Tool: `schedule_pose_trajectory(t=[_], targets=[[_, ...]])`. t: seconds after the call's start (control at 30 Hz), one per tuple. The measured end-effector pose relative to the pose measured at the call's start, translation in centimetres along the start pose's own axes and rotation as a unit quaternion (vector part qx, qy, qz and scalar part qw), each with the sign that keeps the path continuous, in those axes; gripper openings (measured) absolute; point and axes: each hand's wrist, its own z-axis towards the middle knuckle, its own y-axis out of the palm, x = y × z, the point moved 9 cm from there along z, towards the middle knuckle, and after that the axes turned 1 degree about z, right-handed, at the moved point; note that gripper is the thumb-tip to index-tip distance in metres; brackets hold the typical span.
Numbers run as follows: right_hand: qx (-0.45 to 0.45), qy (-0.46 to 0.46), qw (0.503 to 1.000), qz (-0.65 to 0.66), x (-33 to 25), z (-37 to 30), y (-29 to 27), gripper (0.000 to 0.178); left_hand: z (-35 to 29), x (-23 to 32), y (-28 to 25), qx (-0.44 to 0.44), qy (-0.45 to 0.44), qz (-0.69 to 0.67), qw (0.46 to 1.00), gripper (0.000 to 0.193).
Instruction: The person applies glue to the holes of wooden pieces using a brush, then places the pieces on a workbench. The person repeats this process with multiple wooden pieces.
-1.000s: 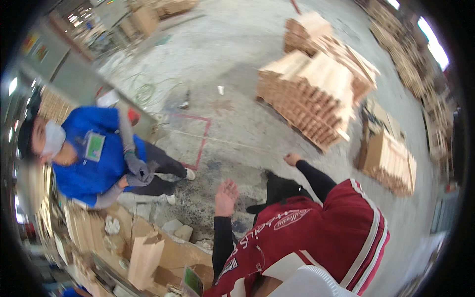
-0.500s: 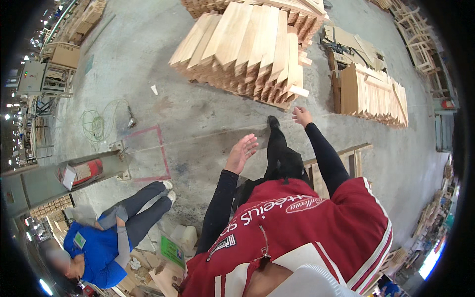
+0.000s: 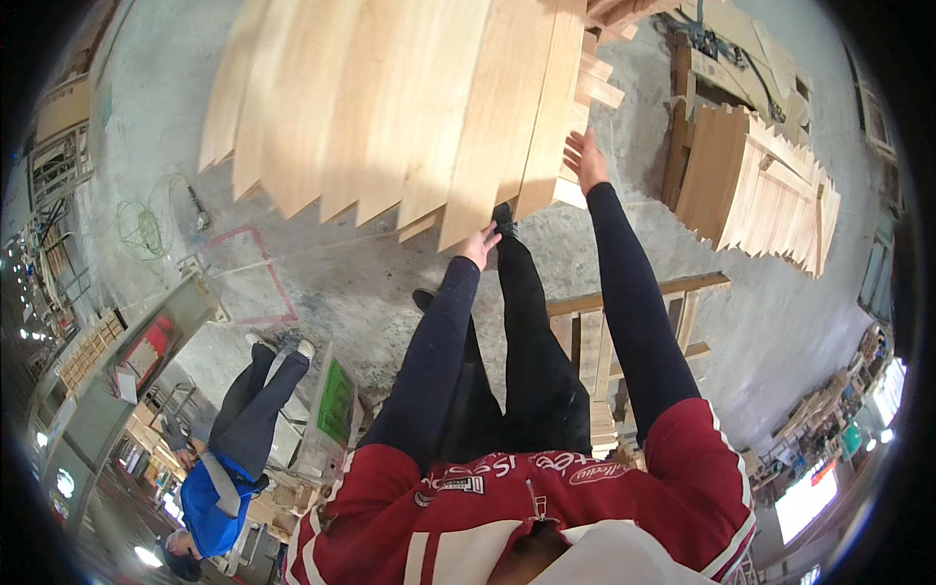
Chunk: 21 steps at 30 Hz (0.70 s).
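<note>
A big stack of pale wooden boards (image 3: 390, 107) with pointed, angled ends fills the upper middle. My left hand (image 3: 476, 246) is at the pointed end of a board on the stack's near edge; its fingers reach forward and appear to touch the wood, not wrapped round it. At the stack's right side, my right hand (image 3: 588, 164) has its fingers stretched apart against or very close to the board edges. Neither hand carries anything. Several short board ends (image 3: 597, 90) stick out just beyond my right hand.
A smaller board stack (image 3: 756, 185) stands to the right beside a pallet with dark straps (image 3: 721, 49). A wooden frame (image 3: 639, 292) lies right of my legs. At lower left, a person in blue (image 3: 216, 507) stands near a grey beam (image 3: 180, 312). A cable coil (image 3: 141, 229) lies on the floor.
I have stepped forward and the large stack now looks much nearer. Both hands have moved from free air to its near edge and right side.
</note>
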Motion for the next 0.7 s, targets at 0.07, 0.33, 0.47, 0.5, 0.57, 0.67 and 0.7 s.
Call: schedule_pose_trajectory(t=[0.07,0.33,0.47,0.5,0.57,0.67,0.7], targets=[[-0.038,0.003,0.999,0.011,-1.1,1.3,2.9,0.078,4.4,-0.7,-1.2,-0.098,0.046,-0.121,0.987,0.05],[-0.078,0.043,0.995,0.046,2.9,7.3,5.2,0.08,3.6,1.9,1.3,-0.132,0.09,0.005,0.987,0.05],[-0.079,0.059,0.99,0.105,3.5,7.5,5.4,0.072,3.8,1.5,2.4,-0.137,0.084,0.076,0.984,0.049],[-0.074,0.054,0.989,0.118,2.7,6.9,5.3,0.068,3.7,1.3,2.8,-0.138,0.088,0.116,0.98,0.048],[-0.072,0.057,0.986,0.138,1.6,6.3,4.3,0.058,3.0,0.3,4.4,-0.152,0.109,0.239,0.953,0.048],[-0.074,0.087,0.982,0.149,1.2,6.0,1.8,0.045,1.4,-0.6,8.9,-0.118,0.005,0.142,0.983,0.039],[-0.065,0.11,0.98,0.153,0.8,5.7,1.2,0.044,1.7,-0.7,9.2,-0.058,-0.031,0.189,0.98,0.036]])
